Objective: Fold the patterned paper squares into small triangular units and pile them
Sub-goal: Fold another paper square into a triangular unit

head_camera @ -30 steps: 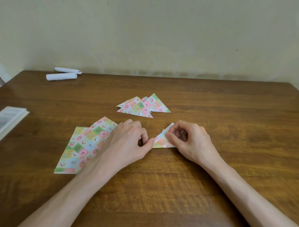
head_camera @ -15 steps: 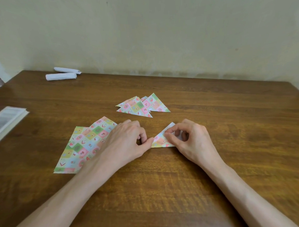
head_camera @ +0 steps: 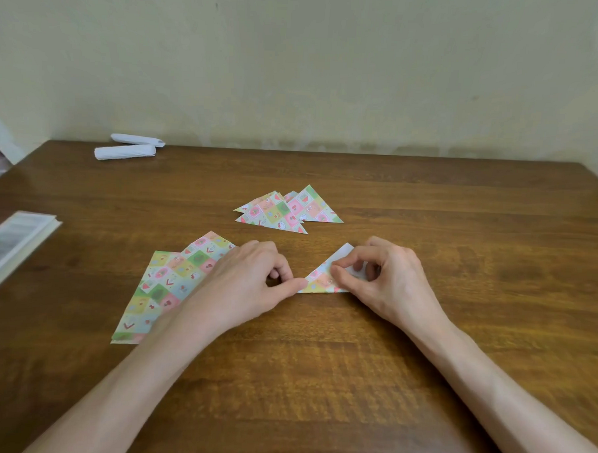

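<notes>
A small patterned paper triangle (head_camera: pixel 322 280) lies on the wooden table (head_camera: pixel 318 381) between my hands, its white underside showing at the upper tip. My left hand (head_camera: pixel 250 282) presses its thumb on the triangle's left corner. My right hand (head_camera: pixel 384 281) pinches the triangle's right part between thumb and fingers. Several flat patterned squares (head_camera: pixel 171 282) lie stacked under my left wrist. A pile of folded triangles (head_camera: pixel 288 210) sits farther back at the centre.
Two rolled white papers (head_camera: pixel 126 150) lie at the table's far left corner. An open book or booklet (head_camera: pixel 12 244) rests at the left edge. A pale wall stands behind the table's far edge.
My right-hand fingers have shifted slightly on the triangle, baring more of its white tip. The left hand has stayed in place.
</notes>
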Motion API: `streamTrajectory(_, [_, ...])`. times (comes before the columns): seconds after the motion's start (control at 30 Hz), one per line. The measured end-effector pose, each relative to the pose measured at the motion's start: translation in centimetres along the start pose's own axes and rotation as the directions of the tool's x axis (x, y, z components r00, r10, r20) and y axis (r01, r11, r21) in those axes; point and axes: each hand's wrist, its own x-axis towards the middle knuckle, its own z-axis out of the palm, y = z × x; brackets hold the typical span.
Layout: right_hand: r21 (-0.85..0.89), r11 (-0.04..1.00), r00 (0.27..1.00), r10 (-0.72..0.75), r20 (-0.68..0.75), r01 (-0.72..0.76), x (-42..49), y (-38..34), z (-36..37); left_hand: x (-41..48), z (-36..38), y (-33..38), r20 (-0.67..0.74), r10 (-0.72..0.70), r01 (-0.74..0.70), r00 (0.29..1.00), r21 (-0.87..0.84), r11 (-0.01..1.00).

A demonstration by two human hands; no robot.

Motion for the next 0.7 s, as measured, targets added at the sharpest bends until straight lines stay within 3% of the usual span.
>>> streamTrajectory(0.5, [0.015, 1.000, 0.998, -0.003, 0.057, 0.002, 0.1, 0.2, -0.1, -0.1, -0.8, -1.4, 0.082, 0.024, -0.015, 0.996, -0.105, 0.994])
streamTrajectory(0.7, [0.024, 1.000, 0.999, -0.014, 0.053, 0.013, 0.1, 0.3, 0.1, 0.3, -0.2, -1.5, -0.050, 0.096, -0.104, 0.994, -0.185, 0.977])
